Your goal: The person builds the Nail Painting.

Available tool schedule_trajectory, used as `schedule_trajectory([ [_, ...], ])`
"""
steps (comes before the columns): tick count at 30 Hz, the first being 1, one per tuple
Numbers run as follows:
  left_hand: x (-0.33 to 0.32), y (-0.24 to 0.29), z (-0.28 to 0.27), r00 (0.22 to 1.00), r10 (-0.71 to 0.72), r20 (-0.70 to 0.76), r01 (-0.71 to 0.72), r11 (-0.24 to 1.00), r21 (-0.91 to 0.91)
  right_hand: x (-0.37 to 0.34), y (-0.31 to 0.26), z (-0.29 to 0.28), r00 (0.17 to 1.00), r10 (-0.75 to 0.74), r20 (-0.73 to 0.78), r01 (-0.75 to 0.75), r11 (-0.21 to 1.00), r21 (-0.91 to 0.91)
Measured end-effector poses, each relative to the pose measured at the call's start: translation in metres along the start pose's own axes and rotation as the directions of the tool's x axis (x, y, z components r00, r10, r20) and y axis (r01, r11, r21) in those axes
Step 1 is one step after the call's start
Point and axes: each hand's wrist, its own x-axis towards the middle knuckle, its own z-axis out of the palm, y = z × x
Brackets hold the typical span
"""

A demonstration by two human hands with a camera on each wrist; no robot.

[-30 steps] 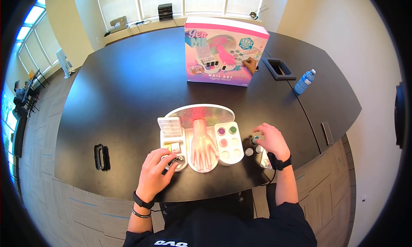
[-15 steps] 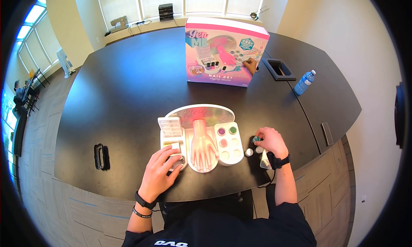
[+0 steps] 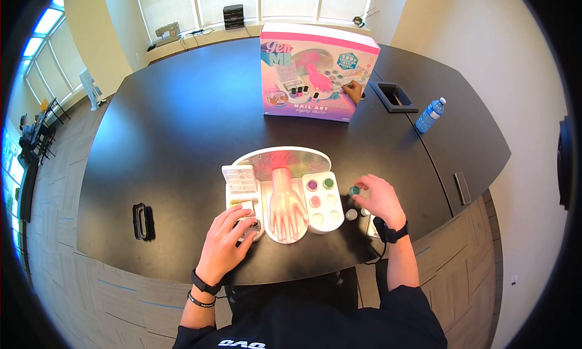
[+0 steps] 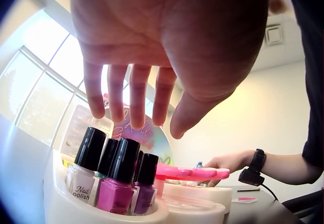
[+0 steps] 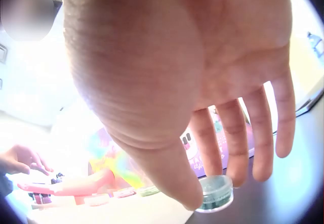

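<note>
The left hand (image 3: 225,243) hovers over the left compartment of the white nail station; in the left wrist view its fingers hang above several polish bottles (image 4: 117,189), touching none. The right hand (image 3: 383,202) pinches a small clear pot of dark green glitter (image 5: 216,193) between thumb and fingertips, just right of the station. A pink model hand (image 3: 286,206) lies palm down in the station's middle. The right tray (image 3: 333,223) holds a purple pot (image 3: 312,185), a green pot (image 3: 328,183) and a pink pot (image 3: 315,201), beside round wells.
Small pots, one of them silvery (image 3: 351,214), and a white packet (image 3: 372,228) lie near the right wrist. Farther back stand a pink box (image 3: 318,76) and a water bottle (image 3: 430,116). A black clip-like object (image 3: 140,222) is at left, a phone (image 3: 462,188) at right.
The right hand has closed on the green glitter pot, lifted it and brought it left toward the tray. The left hand has moved slightly over the bottles, its fingers more spread.
</note>
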Motion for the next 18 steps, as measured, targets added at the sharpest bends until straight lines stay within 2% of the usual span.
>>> schedule_trajectory([
  [7, -0.001, -0.001, 0.001, 1.000, 0.004, -0.005, -0.004, 1.000, -0.005, -0.002, -0.026, -0.003, 0.995, -0.093, -0.046, 0.094, 0.996, 0.012],
  [9, 0.000, 0.000, 0.001, 1.000, 0.002, -0.006, -0.002, 1.000, -0.009, -0.003, -0.030, -0.002, 0.982, -0.172, -0.071, 0.173, 0.985, 0.008],
  [18, 0.000, 0.001, 0.000, 1.000, 0.004, -0.012, -0.004, 1.000, -0.004, -0.002, -0.043, 0.007, 0.963, -0.269, -0.011, 0.269, 0.962, 0.041],
])
